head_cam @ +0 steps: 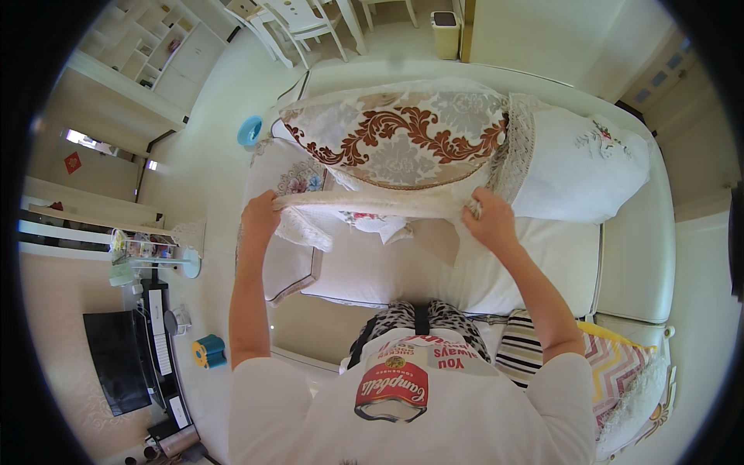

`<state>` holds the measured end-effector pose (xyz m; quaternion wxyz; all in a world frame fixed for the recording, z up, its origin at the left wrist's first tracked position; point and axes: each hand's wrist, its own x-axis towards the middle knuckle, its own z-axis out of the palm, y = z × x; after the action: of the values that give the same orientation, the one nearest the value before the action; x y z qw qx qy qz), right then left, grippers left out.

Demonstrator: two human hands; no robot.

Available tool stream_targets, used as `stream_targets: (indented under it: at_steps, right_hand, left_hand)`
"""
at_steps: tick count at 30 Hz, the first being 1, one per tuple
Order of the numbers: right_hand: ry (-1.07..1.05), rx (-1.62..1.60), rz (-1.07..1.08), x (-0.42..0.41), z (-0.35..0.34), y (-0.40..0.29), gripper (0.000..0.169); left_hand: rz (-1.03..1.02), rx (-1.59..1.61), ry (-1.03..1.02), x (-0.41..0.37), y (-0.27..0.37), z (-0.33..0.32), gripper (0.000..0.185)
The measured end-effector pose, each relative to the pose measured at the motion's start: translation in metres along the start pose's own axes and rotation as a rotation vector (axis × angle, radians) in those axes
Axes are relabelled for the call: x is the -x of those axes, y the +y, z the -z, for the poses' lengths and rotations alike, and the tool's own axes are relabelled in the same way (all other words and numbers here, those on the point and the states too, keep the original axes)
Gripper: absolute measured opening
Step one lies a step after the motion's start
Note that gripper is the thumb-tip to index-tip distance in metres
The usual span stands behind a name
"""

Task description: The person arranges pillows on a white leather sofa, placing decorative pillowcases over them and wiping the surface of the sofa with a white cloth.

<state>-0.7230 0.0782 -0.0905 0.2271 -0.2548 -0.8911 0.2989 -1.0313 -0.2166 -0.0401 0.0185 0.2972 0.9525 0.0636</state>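
Note:
A cream cloth with lace trim [372, 204] is stretched from side to side in front of me. My left hand [260, 218] grips its left end, and my right hand [491, 218] grips it at the right. Lace and an embroidered red flower hang below the taut edge. Just beyond lies a patterned cushion or cover with brown leaf scrolls [430, 136]. White lace-edged fabric with a small floral motif [581, 157] rests to its right on the sofa. Beneath my hands is the pale sofa seat [372, 267], with a floral-edged cover [285, 267] at its left.
Striped [517, 346] and zigzag cushions [619, 360] lie near my right elbow. On the floor at left are a blue basin [250, 131] and a blue-yellow stool [210, 351]. A television [118, 363] stands at far left, white chairs [299, 22] and a bin [446, 38] at the back.

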Motion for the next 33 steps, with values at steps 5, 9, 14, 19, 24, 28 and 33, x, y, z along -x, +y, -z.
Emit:
stream_targets:
  at_steps: [5, 9, 14, 19, 24, 28, 33]
  right_hand:
    - [-0.107, -0.352, -0.012, -0.001, 0.0, -0.005, 0.014]
    - [-0.219, -0.611, -0.152, -0.016, 0.001, 0.004, 0.013]
    - [-0.044, -0.548, -0.211, -0.054, 0.005, 0.054, 0.016]
    - [0.104, -0.604, -0.366, -0.114, 0.014, 0.124, 0.014]
    - [0.228, -0.576, -0.6, -0.178, -0.008, 0.161, 0.021]
    - [0.233, -0.38, -0.54, -0.189, -0.047, 0.233, 0.037]
    - [0.238, -0.063, -0.478, -0.204, -0.085, 0.196, 0.054]
  left_hand:
    - [0.35, 0.161, 0.135, 0.001, -0.013, 0.001, 0.017]
    - [0.362, 0.971, 0.195, -0.031, -0.01, 0.029, 0.03]
    - [0.035, 1.117, 0.418, -0.114, 0.07, 0.065, 0.033]
    - [-0.391, 0.658, 0.683, -0.222, 0.162, 0.066, 0.038]
    - [-0.546, 0.572, 0.467, -0.311, 0.192, -0.01, 0.074]
    - [-0.492, 0.43, 0.428, -0.311, 0.148, -0.083, 0.071]
    - [-0.132, 0.334, 0.337, -0.281, -0.007, -0.136, 0.064]
